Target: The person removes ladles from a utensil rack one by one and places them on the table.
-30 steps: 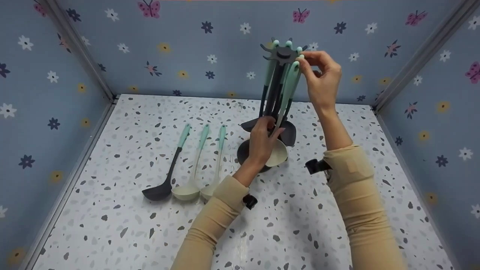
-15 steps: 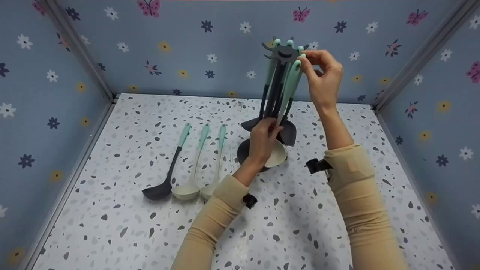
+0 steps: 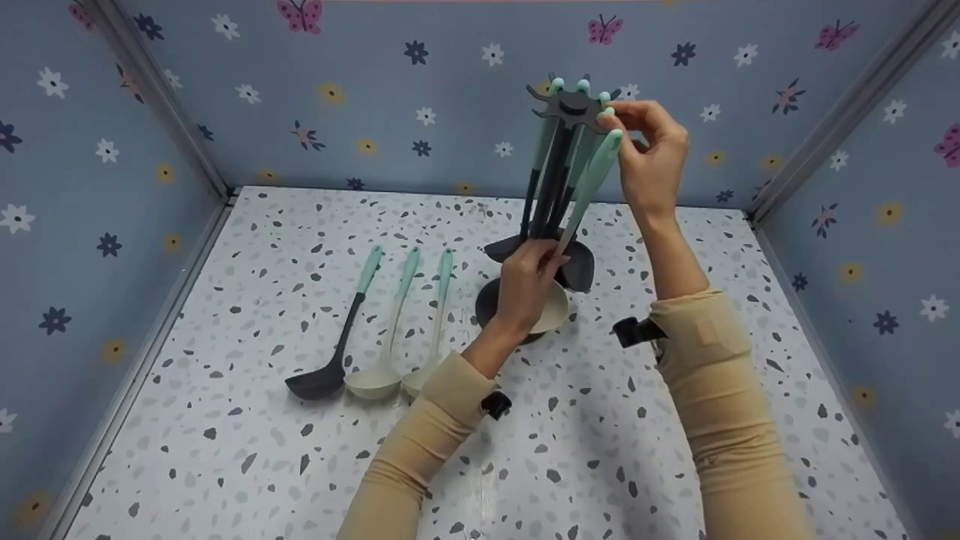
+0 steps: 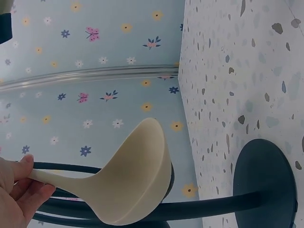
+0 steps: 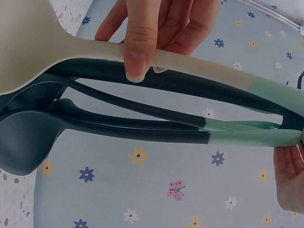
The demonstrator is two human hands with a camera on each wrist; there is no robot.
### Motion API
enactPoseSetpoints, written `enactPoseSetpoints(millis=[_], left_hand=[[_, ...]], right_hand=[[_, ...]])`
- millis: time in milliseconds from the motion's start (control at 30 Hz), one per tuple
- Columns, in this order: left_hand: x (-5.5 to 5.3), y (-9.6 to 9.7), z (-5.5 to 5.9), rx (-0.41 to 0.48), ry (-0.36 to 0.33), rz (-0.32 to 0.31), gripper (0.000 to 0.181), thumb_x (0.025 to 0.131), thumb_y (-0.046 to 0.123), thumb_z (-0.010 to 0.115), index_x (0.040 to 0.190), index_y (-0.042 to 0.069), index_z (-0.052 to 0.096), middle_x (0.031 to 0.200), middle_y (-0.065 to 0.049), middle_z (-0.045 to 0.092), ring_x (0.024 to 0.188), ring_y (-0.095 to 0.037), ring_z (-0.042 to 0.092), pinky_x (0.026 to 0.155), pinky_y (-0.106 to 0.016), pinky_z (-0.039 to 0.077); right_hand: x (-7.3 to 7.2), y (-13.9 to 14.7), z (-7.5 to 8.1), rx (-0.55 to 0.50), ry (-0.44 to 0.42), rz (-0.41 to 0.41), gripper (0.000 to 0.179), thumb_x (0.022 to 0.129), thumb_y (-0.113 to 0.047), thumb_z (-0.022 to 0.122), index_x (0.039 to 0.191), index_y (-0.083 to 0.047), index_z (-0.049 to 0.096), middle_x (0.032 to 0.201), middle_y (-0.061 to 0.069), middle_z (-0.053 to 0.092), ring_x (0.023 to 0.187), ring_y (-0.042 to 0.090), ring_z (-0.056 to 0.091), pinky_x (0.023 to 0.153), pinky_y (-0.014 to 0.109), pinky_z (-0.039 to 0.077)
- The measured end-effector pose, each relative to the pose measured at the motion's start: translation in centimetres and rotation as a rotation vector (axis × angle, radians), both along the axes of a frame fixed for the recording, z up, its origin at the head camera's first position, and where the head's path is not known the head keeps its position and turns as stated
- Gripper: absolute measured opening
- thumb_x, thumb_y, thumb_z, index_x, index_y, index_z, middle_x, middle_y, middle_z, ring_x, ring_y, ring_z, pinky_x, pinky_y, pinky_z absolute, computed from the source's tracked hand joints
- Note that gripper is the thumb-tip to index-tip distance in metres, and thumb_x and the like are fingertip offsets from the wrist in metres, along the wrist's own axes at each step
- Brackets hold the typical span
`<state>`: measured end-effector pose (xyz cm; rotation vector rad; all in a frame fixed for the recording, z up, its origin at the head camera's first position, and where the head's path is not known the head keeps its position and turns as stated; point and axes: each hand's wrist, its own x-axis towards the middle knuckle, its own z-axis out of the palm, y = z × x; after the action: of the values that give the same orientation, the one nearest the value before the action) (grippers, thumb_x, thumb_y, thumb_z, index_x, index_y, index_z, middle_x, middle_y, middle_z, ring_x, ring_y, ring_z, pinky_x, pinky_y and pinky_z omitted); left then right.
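My left hand (image 3: 523, 285) pinches the shaft of a cream ladle with a mint handle (image 3: 596, 169); its cream bowl (image 4: 135, 180) faces the left wrist camera. The handle's top leans outward, apart from the dark utensil stand (image 3: 574, 107). Up at the stand's hooked top, my right hand (image 3: 654, 154) pinches the mint handle tip of another utensil, thumb against finger. Several dark utensils with mint handles (image 5: 256, 137) hang around the post. Below, the stand's round dark base (image 4: 266, 185) rests on the table, partly hidden by my left hand and the cream bowl in the head view.
Left of the stand lie a dark ladle (image 3: 322, 382) and two cream ladles with mint handles; the nearer cream one (image 3: 416, 381) is partly covered by my left sleeve. Flowered blue panels (image 3: 450, 142) enclose the speckled table (image 3: 247, 300) at the back and both sides.
The cream ladle's handle top has swung right, away from the stand's hooks. My left hand has shifted slightly downward with it; my right hand stays at the rim of the stand.
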<state>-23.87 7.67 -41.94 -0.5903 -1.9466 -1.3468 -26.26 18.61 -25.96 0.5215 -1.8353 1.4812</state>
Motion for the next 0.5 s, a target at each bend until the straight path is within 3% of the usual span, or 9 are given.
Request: enactPoseSetpoints(millis=[500], left_hand=[[2.1,-2.9,1.3,0.047,0.063,-0.038,0.01,0.08,0.003,0.064,0.086,-0.004,0.062,0.079,-0.01,0.059,0.072,-0.014,0.059,0.064,-0.015,0.048]], right_hand=[[-0.1,-0.1,0.0,-0.006,0.018,0.007,0.011,0.081,-0.004,0.063,0.086,0.006,0.064,0.079,0.008,0.063,0.07,0.016,0.058,0.06,0.022,0.049]])
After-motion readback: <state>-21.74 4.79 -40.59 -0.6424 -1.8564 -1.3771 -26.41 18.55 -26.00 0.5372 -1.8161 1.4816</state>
